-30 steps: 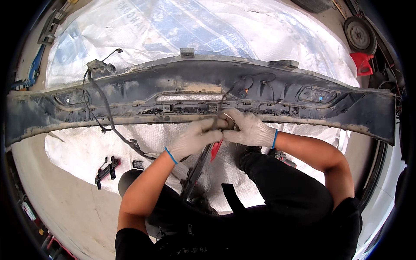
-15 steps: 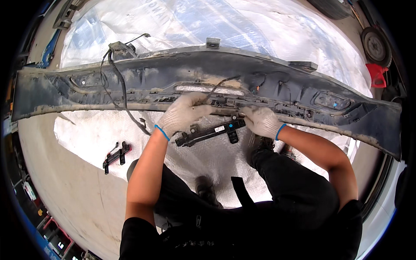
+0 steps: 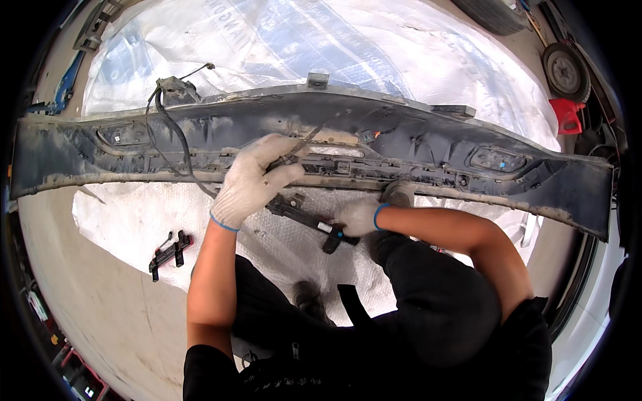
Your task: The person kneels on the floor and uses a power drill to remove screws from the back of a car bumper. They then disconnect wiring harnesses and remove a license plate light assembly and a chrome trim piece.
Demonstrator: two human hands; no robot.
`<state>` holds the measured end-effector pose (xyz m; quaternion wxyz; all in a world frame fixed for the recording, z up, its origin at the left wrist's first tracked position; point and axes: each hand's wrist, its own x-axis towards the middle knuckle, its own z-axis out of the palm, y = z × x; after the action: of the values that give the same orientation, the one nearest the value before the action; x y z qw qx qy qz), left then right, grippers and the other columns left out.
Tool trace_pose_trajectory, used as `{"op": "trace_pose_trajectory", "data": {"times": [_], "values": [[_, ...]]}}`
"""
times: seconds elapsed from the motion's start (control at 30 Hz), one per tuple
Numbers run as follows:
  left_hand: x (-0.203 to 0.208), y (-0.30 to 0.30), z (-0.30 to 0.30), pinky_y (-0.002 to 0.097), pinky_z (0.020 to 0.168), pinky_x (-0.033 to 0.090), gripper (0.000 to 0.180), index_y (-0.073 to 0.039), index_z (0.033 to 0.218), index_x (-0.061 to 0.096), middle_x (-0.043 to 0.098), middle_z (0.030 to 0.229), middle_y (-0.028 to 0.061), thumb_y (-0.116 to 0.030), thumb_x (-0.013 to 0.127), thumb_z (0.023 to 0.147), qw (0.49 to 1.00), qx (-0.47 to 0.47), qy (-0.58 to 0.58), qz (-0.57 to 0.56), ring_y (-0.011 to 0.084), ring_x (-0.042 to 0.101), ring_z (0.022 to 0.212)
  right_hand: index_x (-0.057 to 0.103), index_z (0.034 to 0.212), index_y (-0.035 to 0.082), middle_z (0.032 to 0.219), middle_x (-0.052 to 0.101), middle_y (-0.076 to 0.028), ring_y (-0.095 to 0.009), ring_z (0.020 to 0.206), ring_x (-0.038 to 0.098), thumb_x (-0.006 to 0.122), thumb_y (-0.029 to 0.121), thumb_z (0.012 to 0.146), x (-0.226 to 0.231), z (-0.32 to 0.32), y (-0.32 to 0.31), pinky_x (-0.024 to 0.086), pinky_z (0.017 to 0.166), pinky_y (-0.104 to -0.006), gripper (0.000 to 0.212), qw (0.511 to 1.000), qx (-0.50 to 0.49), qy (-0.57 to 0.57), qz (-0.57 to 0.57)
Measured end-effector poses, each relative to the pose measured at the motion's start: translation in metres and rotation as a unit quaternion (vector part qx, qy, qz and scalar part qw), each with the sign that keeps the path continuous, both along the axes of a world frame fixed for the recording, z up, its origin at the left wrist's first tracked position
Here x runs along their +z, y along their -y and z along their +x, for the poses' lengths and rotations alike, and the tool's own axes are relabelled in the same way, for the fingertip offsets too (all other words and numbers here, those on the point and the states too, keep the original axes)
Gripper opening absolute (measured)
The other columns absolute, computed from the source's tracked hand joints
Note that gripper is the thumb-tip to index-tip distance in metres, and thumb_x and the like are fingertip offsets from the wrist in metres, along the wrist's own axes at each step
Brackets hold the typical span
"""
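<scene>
Black plastic bar, long and narrow, with a white label, a blue dot and a stubby side bracket; it slants below the near edge of a dark grey bumper, between both hands. Bumper is mud-stained, inner side up, slotted mid-length, black cable looping over its left half. Smaller black part at left, by the edge of the white sheet. Blue-striped sheeting beyond, concrete floor, wheel upper right. Left gloved hand reaches to the bumper edge, thumb and fingers parted around a thin dark strip. Right gloved hand bends inward at the bar's right end. Fingertips partly hidden and blurred; can't tell whether either hand is clamped.
</scene>
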<state>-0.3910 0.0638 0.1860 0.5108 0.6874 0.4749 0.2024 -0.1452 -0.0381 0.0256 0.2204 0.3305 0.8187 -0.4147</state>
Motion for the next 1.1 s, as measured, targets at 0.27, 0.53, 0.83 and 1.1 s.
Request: {"op": "trace_pose_trajectory", "data": {"times": [0.27,0.53,0.83,1.1], "values": [[0.045,0.019,-0.020,0.0328,0.073,0.054,0.037,0.001,0.115,0.069,0.069,0.097,0.0101,-0.014,0.075,0.082,0.983,-0.049,-0.026,0.175,0.0221,0.066,0.080,0.058,0.126,0.006,0.114,0.065,-0.011,-0.024,0.080,0.065,0.057,0.019,0.091,0.075,0.057,-0.036,0.053,0.088,-0.0383,0.037,0.777,-0.403,-0.444,0.189],[0.066,0.064,0.016,0.0355,0.058,0.054,0.039,-0.010,0.116,0.066,0.067,0.085,0.0054,-0.033,0.074,0.086,0.932,-0.347,-0.008,0.102,0.0231,0.069,0.070,0.061,0.112,0.011,0.093,0.070,-0.012,-0.027,0.084,0.070,0.067,0.018,0.084,0.130,0.071,-0.062,0.056,0.074,-0.0462,0.030,0.971,-0.131,-0.076,0.185],[-0.007,0.020,-0.019,0.0431,0.080,0.056,0.032,-0.008,0.107,0.071,0.073,0.093,0.0148,-0.027,0.071,0.081,0.922,-0.209,-0.326,-0.015,0.0333,0.072,0.088,0.074,0.088,0.002,0.066,0.070,-0.010,-0.017,0.054,0.064,0.063,0.027,0.092,0.214,0.151,-0.036,0.049,0.052,-0.0331,0.028,0.899,-0.367,0.039,-0.237],[-0.100,0.038,-0.011,0.0464,0.088,0.054,0.030,-0.010,0.102,0.076,0.073,0.098,0.0157,-0.026,0.067,0.079,0.865,-0.312,-0.380,-0.099,0.0356,0.069,0.094,0.072,0.096,0.009,0.070,0.066,-0.003,-0.011,0.050,0.053,0.063,0.043,0.094,0.064,0.248,0.103,0.043,0.043,-0.0306,0.035,0.774,-0.353,0.242,-0.466]]}}
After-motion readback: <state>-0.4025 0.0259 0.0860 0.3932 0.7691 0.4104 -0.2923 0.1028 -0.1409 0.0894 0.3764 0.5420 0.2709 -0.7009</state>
